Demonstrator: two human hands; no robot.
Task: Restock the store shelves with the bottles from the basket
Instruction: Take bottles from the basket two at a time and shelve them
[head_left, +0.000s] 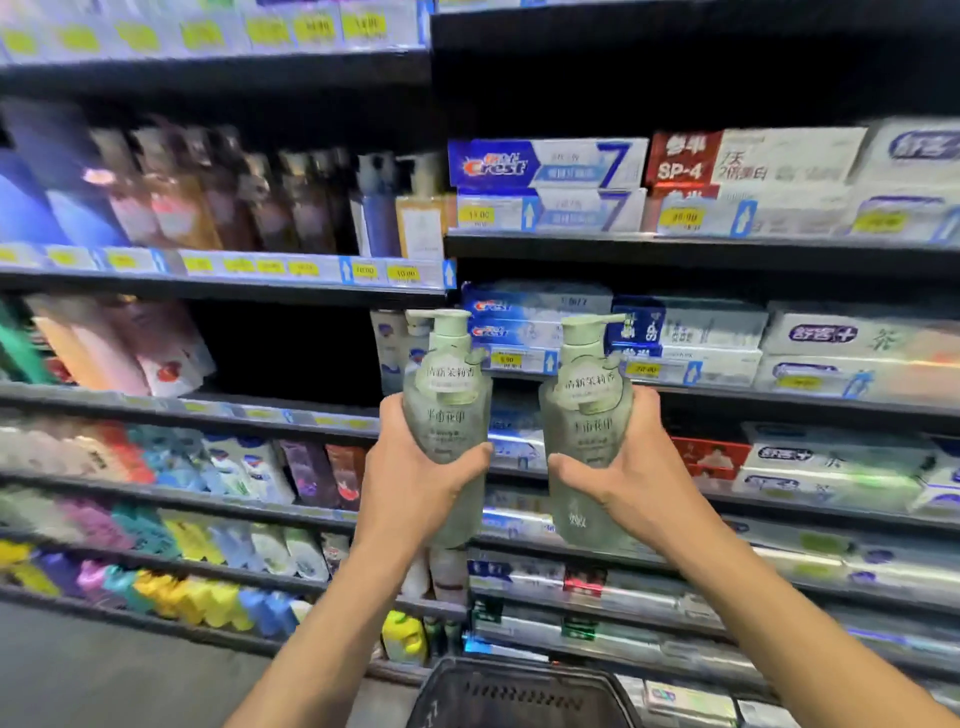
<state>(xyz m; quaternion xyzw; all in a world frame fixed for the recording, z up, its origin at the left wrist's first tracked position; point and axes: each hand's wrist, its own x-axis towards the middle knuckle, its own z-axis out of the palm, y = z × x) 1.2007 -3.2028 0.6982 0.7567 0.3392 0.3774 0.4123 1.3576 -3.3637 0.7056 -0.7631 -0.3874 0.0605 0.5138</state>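
**Left hand**
- Raised high above the basket, just left of its centre line, with the forearm sloping up from the lower left.
- Grips the left bottle round its lower middle, with thumb across the front and fingers behind.

**Right hand**
- Raised to the same height above the basket, just right of its centre line, with the forearm sloping up from the lower right.
- Grips the right bottle round its middle in mirrored fashion, with thumb across the front.

**Left bottle**
- Pale green, translucent.
- Held well above the basket, in front of the shelves.
- Long axis near vertical, pump end up, top leaning slightly left.
- Spout to the left, label toward the camera.

**Right bottle**
- Same type, just beside the left bottle and apart from it, well above the basket.
- Long axis near vertical, pump end up.
- Spout to the right, label toward the camera.

**Basket**
- Dark, at the bottom edge of the view, between the two forearms.

**Shelves**
- Beyond the basket, across the whole background.
- Toothpaste boxes up and right of the basket.
- Blurred bottles and packs up and left of it.
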